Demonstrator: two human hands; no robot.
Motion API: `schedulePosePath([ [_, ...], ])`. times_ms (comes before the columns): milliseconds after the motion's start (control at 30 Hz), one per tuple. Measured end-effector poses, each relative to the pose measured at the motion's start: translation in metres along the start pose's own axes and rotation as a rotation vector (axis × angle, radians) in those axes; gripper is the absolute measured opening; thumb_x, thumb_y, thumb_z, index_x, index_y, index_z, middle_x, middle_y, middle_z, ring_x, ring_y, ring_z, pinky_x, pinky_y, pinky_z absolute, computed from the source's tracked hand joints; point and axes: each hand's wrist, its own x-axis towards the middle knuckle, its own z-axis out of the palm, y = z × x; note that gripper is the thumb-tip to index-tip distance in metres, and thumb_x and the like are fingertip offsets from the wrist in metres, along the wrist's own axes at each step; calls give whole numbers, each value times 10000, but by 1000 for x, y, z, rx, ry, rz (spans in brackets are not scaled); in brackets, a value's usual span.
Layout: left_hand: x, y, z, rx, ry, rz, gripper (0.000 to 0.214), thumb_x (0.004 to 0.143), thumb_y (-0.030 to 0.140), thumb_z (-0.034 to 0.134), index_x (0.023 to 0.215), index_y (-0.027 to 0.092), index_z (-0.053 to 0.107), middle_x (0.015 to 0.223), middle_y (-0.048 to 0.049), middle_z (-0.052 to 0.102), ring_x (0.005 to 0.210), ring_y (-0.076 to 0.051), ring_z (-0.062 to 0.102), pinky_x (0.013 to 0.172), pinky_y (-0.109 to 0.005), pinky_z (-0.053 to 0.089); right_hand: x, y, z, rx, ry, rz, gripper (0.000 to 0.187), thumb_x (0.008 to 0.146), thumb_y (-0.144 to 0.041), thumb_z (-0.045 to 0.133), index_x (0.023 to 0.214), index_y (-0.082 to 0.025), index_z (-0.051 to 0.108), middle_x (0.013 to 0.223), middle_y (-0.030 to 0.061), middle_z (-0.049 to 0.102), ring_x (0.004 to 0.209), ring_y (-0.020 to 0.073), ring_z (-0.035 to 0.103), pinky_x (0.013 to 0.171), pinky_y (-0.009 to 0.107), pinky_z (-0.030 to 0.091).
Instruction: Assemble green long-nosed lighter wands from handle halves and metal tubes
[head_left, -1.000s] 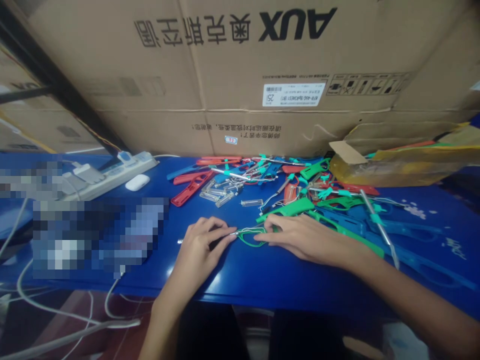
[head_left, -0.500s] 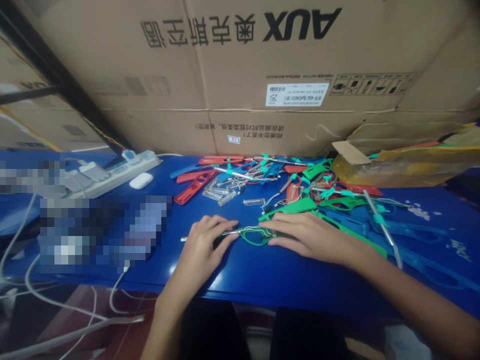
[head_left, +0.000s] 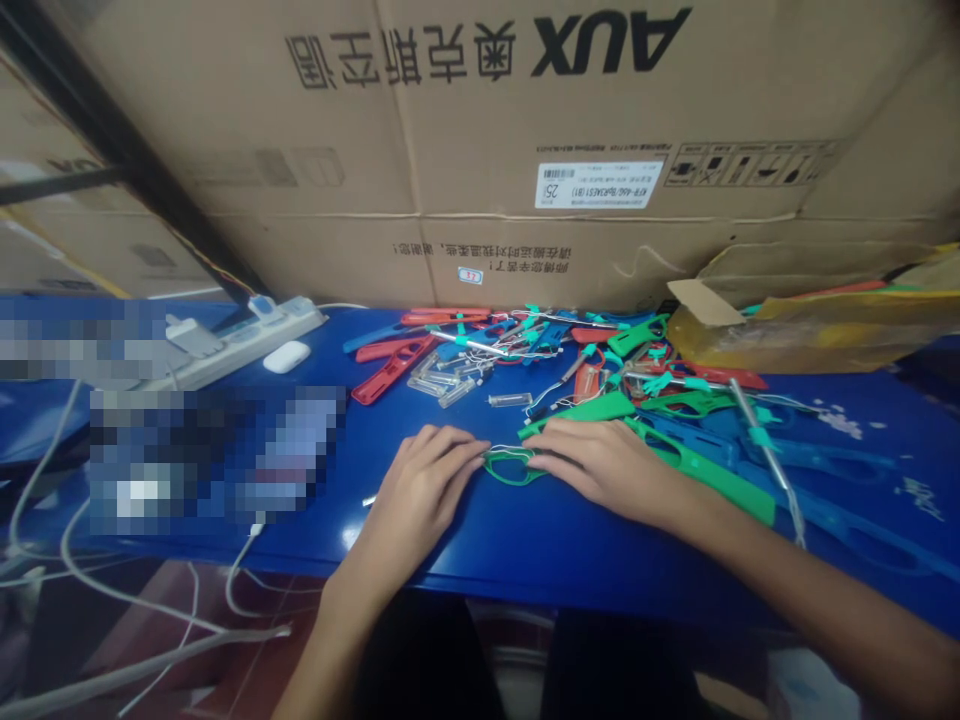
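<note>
My left hand [head_left: 431,480] is closed, thumb and fingertips pinching the left end of a green plastic lighter shell [head_left: 512,480] beside its ring-shaped opening. White wire [head_left: 506,448] runs along the top of that ring between my two hands. Left of my left hand, the end of a metal tube [head_left: 369,500] pokes out. At the ring's right side my right hand [head_left: 592,455] is closed with its fingertips on the shell and wire. My palms and fingers hide most of the piece. Another green shell [head_left: 712,480] lies beside my right wrist.
Red shells [head_left: 394,370], clear plastic parts [head_left: 442,380] and taped metal tubes [head_left: 754,420] are piled behind my hands. Blue shells [head_left: 825,460] lie right. A bag-wrapped carton [head_left: 810,330] stands at the back right, a power strip [head_left: 285,325] and white case [head_left: 286,356] left.
My left hand's fingertips have slid right to the ring, covering the bit of metal tube that showed before. My right hand has barely moved. The view has shifted slightly.
</note>
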Motion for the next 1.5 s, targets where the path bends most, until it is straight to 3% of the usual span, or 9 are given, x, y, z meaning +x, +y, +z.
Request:
schedulePosePath([
  [200, 0, -3, 3, 39, 19, -48, 226, 1051, 277, 513, 1196, 238, 683, 1146, -46, 690, 1007, -218, 581, 853, -390, 428, 1, -2, 2, -2, 40, 9, 339, 1046, -450, 476, 1177, -246, 714, 1019, 40, 730, 860, 177, 688, 674, 287, 428],
  [533, 4, 0, 4, 121, 82, 33, 200, 1041, 274, 534, 1137, 231, 705, 1078, -51, 708, 930, -212, 580, 776, -374, 416, 1, -4, 4, -3, 49, 0, 306, 1038, -440, 500, 1118, -237, 715, 986, 34, 730, 824, 172, 684, 644, 283, 394],
  [867, 4, 4, 4, 3, 138, 105, 178, 1032, 231, 543, 1144, 217, 681, 1086, -60, 679, 951, -198, 617, 833, -362, 456, 4, -14, 9, -1, 93, 129, 168, 1000, -364, 553, 1013, -223, 643, 885, -14, 705, 748, 155, 663, 585, 279, 317],
  [1233, 5, 2, 6, 93, 82, 64, 201, 1038, 239, 527, 1137, 230, 702, 1067, -56, 679, 916, -209, 595, 795, -370, 445, 2, -15, 14, 11, 88, 117, 215, 1040, -357, 489, 1035, -208, 645, 997, 34, 717, 849, 189, 686, 654, 287, 393],
  [1500, 3, 2, 4, 39, 29, 52, 214, 1048, 239, 504, 1168, 237, 682, 1094, -59, 674, 951, -212, 594, 801, -365, 442, 3, -15, 17, 27, 94, 144, 213, 1037, -340, 484, 1006, -196, 638, 960, 37, 699, 810, 190, 671, 664, 300, 426],
])
